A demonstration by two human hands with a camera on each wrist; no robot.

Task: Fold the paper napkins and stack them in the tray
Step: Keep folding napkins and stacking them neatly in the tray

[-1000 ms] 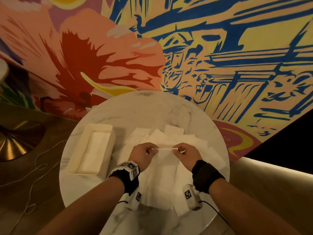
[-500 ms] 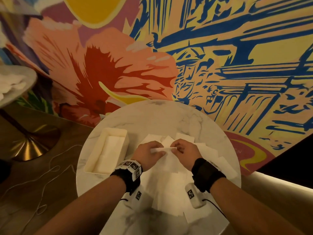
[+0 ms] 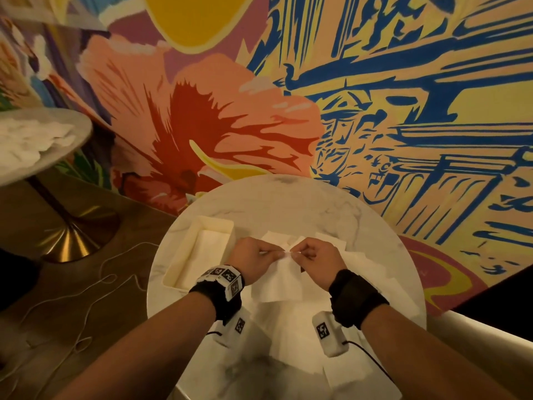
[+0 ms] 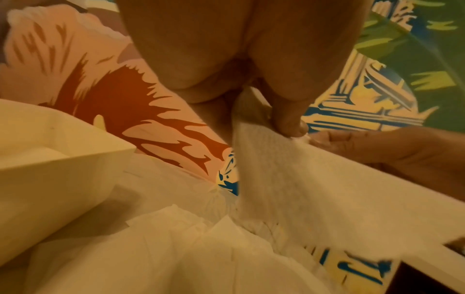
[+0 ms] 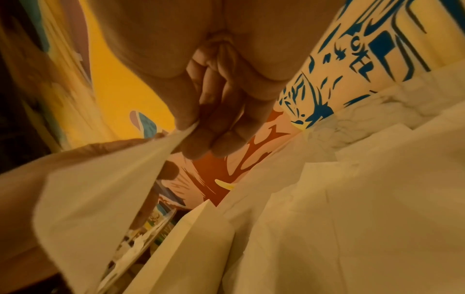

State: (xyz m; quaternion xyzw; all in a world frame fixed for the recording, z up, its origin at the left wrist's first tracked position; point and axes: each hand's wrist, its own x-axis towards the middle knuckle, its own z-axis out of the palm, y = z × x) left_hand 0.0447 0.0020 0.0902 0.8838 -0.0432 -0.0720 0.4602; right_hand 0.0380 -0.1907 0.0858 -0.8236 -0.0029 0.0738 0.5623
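Note:
A white paper napkin [image 3: 278, 280] hangs above the round marble table [image 3: 288, 203], held by its top edge. My left hand [image 3: 253, 259] pinches that edge on the left, and my right hand [image 3: 313, 259] pinches it on the right, fingertips almost touching. The left wrist view shows the napkin [image 4: 314, 179] under my left thumb; the right wrist view shows the napkin [image 5: 100, 189] pinched between thumb and fingers. A cream rectangular tray [image 3: 176, 268] with folded napkins inside sits just left of my left hand. Several loose napkins [image 3: 357, 264] lie spread beneath and to the right.
A painted mural wall [image 3: 375, 96] stands right behind the table. Another round table [image 3: 72, 151] with white napkins stands at the far left on a brass base [image 3: 72, 241]. Thin white cables [image 3: 95, 287] trail over the wooden floor at left.
My hands have drawn together, bringing the two pinched corners of the napkin close to each other, and lifted it slightly. The head view has tilted upward.

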